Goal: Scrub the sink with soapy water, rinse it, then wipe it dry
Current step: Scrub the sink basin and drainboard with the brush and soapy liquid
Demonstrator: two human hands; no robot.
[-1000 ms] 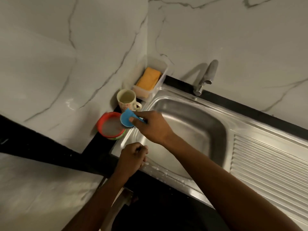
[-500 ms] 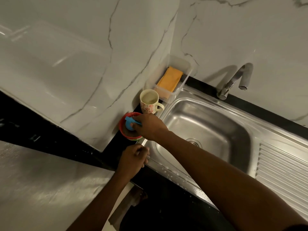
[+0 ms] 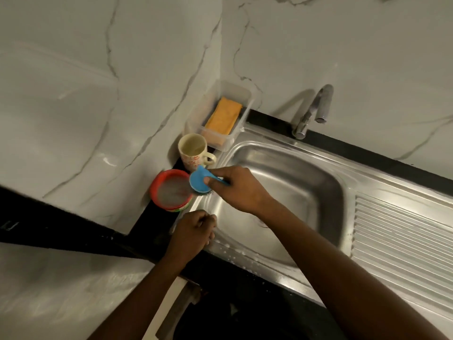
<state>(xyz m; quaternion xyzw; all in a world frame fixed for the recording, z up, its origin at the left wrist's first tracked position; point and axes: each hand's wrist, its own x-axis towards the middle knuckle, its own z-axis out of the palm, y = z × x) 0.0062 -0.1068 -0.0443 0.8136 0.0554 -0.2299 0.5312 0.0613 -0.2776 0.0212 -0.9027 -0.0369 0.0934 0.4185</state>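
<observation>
Left arm (image 3: 137,295) at 7 o'clock and right arm (image 3: 343,278) at 5 o'clock, both bare to the picture's edge, ending in bare left grip (image 3: 193,231) and right grip (image 3: 235,187).

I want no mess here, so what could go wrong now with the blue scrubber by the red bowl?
The right hand holds the blue round plastic scrubber at the rim of the red bowl of cloudy water; a hard dip might tip or slop it onto the black counter. The cream floral mug stands close beside the bowl and could get knocked. The left hand rests at the foam-dotted front rim of the steel sink and may slip.
</observation>
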